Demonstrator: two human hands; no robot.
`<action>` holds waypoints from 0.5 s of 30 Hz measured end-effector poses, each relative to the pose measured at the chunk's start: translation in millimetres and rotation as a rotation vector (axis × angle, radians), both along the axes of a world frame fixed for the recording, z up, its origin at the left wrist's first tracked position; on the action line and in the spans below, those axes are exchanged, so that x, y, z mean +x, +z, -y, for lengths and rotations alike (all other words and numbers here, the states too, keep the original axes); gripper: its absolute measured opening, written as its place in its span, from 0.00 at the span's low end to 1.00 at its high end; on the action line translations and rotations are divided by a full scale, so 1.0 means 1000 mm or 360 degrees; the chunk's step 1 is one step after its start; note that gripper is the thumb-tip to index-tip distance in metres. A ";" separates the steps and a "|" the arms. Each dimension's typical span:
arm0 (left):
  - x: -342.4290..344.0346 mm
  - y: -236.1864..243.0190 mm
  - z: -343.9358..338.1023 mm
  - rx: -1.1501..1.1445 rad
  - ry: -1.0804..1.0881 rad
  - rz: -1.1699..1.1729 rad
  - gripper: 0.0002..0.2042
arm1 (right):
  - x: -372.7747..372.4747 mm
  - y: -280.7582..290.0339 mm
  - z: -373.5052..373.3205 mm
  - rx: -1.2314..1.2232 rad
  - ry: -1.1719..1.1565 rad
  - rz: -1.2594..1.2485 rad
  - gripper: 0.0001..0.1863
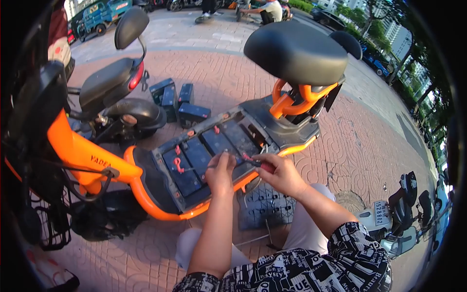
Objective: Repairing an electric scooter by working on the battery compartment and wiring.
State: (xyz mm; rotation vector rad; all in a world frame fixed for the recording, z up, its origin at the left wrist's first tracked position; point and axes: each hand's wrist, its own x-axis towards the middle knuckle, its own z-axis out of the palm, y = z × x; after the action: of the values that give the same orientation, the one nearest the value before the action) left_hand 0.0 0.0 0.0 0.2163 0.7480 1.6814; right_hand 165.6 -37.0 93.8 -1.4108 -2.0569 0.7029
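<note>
Several batteries [195, 156], apparently being wired: right hand [278, 174] grasps red-handled tool [267, 167], left hand [220, 175] hold unclear; next likely needs steady aim.

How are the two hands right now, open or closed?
Left hand: over the batteries; grip cannot be told.
Right hand: closed around a red-handled tool.

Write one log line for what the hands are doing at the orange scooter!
left hand: over installed batteries | right hand: holding red-handled tool | battery bay: uncovered | loose batteries: on paving
</note>
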 end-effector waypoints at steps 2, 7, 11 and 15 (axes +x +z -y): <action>-0.006 0.002 0.033 -0.0019 0.0012 0.0113 0.07 | -0.005 0.005 0.020 -0.0022 0.0044 -0.0023 0.18; -0.006 -0.028 0.029 0.0019 0.0018 0.0293 0.07 | -0.005 -0.026 0.013 0.0122 0.0075 -0.0009 0.16; -0.008 -0.029 0.037 0.0020 0.0032 0.0351 0.07 | -0.009 -0.023 0.019 0.0004 0.0011 0.0044 0.16; -0.004 -0.028 0.042 0.0017 0.0010 0.0386 0.06 | -0.009 -0.020 0.024 0.0026 0.0006 0.0058 0.17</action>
State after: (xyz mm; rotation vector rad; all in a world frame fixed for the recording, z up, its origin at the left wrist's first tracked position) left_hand -4.2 -41.9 -28.3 0.0165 0.5586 1.6816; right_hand 156.4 -61.3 74.2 -1.4210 -2.0892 0.6647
